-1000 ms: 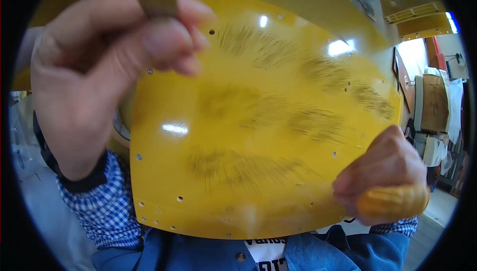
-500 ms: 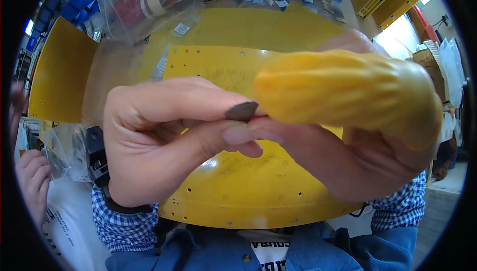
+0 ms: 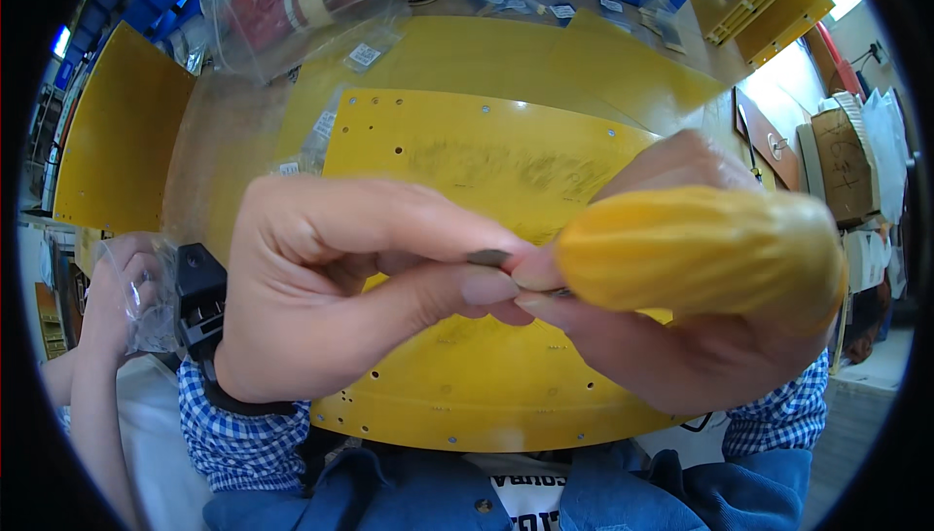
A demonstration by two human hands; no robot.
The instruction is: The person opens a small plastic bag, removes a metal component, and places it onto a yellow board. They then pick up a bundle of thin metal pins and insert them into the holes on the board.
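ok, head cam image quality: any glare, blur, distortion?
Head view: strong fisheye, with black corners and the yellow panel edges bowed. The close yellow tool handle is soft, the small dark piece between the fingertips reasonably sharp. A window blows out at top right. The clear plastic bag shows mild sheen.

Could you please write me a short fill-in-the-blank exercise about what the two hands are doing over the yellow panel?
1. The right hand grips a tool handle coloured ____.
2. The left hand pinches a small dark part between thumb and ____.
3. The yellow panel under the hands is dotted with small ____.
4. Both wrists wear cuffs in a blue and white ____ pattern.

Missing words: yellow; forefinger; holes; checked
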